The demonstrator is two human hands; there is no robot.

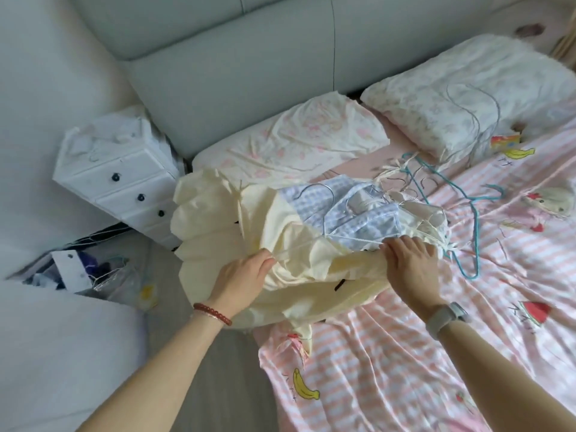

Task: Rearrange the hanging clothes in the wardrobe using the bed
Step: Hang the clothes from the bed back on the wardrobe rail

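Observation:
A pile of pale yellow garments (218,219) lies on the left edge of the bed (389,369), which has a pink striped sheet with fruit prints. On top of the pile rests a blue-and-white checked garment (352,213) with a metal hanger (314,190) on it. My left hand (246,279) pinches a seam of the yellow cloth. My right hand (408,254) grips the cloth's edge where the checked garment meets it. A teal hanger (467,219) and thin wire hangers (477,116) lie on the bed beyond the pile.
Two pillows (296,141) (461,88) sit against a grey padded headboard (233,63). A white drawer unit (118,173) stands left of the bed. A basket of clutter (84,269) is on the floor beside it.

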